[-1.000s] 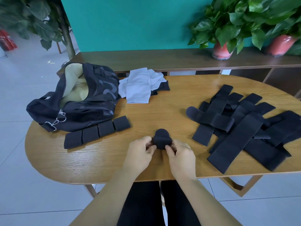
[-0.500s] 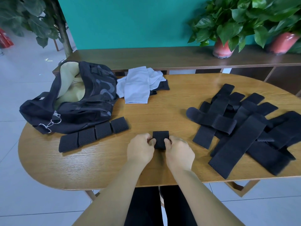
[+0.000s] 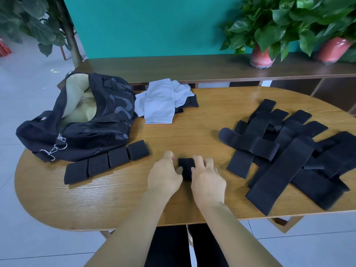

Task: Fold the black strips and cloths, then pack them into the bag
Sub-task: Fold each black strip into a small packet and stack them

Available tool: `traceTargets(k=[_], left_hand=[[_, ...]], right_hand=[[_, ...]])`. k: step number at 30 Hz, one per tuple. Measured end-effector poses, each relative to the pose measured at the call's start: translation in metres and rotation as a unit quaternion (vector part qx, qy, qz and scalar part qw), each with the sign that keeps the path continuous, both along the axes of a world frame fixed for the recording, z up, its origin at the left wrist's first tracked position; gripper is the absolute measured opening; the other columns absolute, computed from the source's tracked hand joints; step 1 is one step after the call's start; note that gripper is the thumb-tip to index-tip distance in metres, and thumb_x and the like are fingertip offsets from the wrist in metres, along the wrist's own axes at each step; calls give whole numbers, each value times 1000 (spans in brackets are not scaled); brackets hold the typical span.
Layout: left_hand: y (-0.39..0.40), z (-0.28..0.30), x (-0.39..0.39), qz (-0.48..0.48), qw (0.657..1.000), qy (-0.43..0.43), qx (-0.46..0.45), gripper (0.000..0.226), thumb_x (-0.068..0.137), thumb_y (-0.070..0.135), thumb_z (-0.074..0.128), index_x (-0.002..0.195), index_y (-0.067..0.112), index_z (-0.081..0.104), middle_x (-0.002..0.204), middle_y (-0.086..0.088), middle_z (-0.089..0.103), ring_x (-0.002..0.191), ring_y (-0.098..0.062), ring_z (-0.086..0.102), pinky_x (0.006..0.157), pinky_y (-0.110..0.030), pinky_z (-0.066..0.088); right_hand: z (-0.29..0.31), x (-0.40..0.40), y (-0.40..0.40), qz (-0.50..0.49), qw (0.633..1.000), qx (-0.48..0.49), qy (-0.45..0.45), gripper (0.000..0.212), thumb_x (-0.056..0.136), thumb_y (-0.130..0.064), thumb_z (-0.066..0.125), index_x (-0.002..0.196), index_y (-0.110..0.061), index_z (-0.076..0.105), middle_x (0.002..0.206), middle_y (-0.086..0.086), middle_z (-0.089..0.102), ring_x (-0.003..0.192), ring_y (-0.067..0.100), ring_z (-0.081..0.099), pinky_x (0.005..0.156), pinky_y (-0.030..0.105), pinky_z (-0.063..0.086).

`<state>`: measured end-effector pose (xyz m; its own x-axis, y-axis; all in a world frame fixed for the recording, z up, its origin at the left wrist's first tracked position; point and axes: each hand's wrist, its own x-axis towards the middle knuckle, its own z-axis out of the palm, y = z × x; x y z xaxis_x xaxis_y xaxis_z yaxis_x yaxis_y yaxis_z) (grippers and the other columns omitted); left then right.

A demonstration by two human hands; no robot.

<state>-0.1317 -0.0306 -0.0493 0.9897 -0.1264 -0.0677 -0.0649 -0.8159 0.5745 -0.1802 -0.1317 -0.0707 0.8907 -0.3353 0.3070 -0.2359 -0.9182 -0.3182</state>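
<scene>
1. A small folded black perforated elastic strip point(image 3: 186, 167) lies flat on the oval light-wood bench point(image 3: 115, 199), just below the middle of the frame, directly between the two hands.
2. The left hand point(image 3: 164, 175) sits at the strip's left edge with fingers loosely bent, fingertips touching or almost touching it; whether it pinches the fabric cannot be told.
3. The right hand point(image 3: 208, 178) sits at the right edge, its fingers lying over the strip's right side and pressing on it rather than wrapping it.
4. The strip's short folded block runs roughly top to bottom in the frame, so each hand meets a long side.
5. A row of four folded black strips point(image 3: 107, 161) lies to the left of centre, running diagonally, its nearest end just left of the left hand. By my reading the left hand is the nearer one for sliding this piece onto that row.
6. The open black mesh bag with pale lining point(image 3: 81, 120) lies at the middle left, above the row.
7. The heap of unfolded long black strips point(image 3: 289, 157) fills the right side, nearer the right hand.
8. The light grey cloths point(image 3: 161, 103) lie above centre, beside the bag.
</scene>
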Motion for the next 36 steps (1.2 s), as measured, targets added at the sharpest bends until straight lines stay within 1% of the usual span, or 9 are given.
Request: traceTargets(k=[3, 7, 11, 15, 18, 22, 25, 31, 36], left_hand=[[-1, -1, -9, -50, 996, -42, 54, 32, 99, 30, 46, 130, 32, 40, 112, 1, 54, 89, -20, 58, 68, -33, 45], [0, -5, -12, -94, 987, -45, 123, 40, 102, 24, 39, 141, 33, 38, 125, -3, 43, 90, -26, 59, 62, -31, 39], [5, -8, -16, -109, 989, -38, 92, 46, 102, 25, 39, 148, 29, 34, 129, -5, 40, 106, -24, 54, 73, -31, 45], [10, -13, -30, -123, 990, -58, 34, 49, 101, 23, 42, 149, 26, 34, 146, -4, 37, 130, -22, 36, 104, -35, 37], [11, -16, -37, -127, 988, -72, 53, 50, 100, 20, 42, 149, 28, 33, 153, -1, 35, 133, -24, 32, 108, -36, 33], [12, -19, -45, -110, 990, -82, 24, 51, 96, 11, 44, 145, 27, 42, 149, -4, 43, 133, -25, 36, 108, -33, 33], [19, -25, -49, -102, 990, -98, 4, 52, 92, 9, 44, 141, 25, 47, 145, -4, 48, 133, -24, 39, 106, -30, 31], [41, -24, -58, -51, 987, -139, -56, 68, 78, 33, 15, 122, 16, 65, 122, -3, 65, 112, -24, 54, 90, -19, 33], [76, -27, -55, 24, 983, -165, -81, 42, 87, 5, 50, 123, 19, 65, 124, 1, 64, 109, -22, 55, 91, -21, 37]], right_hand=[[2, 0, 0, 43, 998, -45, 4, 41, 48, 3, 83, 79, -15, 65, 75, 8, 51, 49, 20, 48, 33, 18, 20], [6, 0, -3, 56, 997, -36, 32, 36, 55, 2, 81, 85, -14, 69, 81, 9, 53, 59, 24, 54, 36, 22, 27], [8, -4, -9, 48, 993, 17, 103, 36, 100, -22, 42, 135, -26, 47, 122, 4, 44, 110, 23, 45, 72, 31, 45], [14, -16, -5, 42, 990, 103, 82, 48, 102, -32, 37, 149, -27, 29, 142, -1, 39, 126, 20, 35, 99, 32, 39], [7, -23, 2, 59, 991, 81, 88, 49, 102, -26, 38, 150, -29, 28, 153, -1, 32, 138, 20, 26, 108, 32, 28], [-2, -30, 8, 75, 992, 64, 76, 50, 100, -17, 40, 148, -30, 34, 155, 2, 31, 144, 20, 20, 110, 33, 24], [-8, -31, 12, 77, 992, 92, 41, 47, 95, -8, 49, 140, -22, 49, 147, 9, 45, 140, 26, 31, 108, 40, 29], [-20, -25, 34, 103, 988, 112, -15, 44, 80, 4, 68, 120, -12, 68, 124, 18, 63, 121, 38, 53, 96, 50, 44], [-20, -15, 69, 134, 977, 151, -65, 39, 81, 0, 71, 118, -15, 69, 122, 12, 65, 119, 30, 56, 94, 46, 49]])
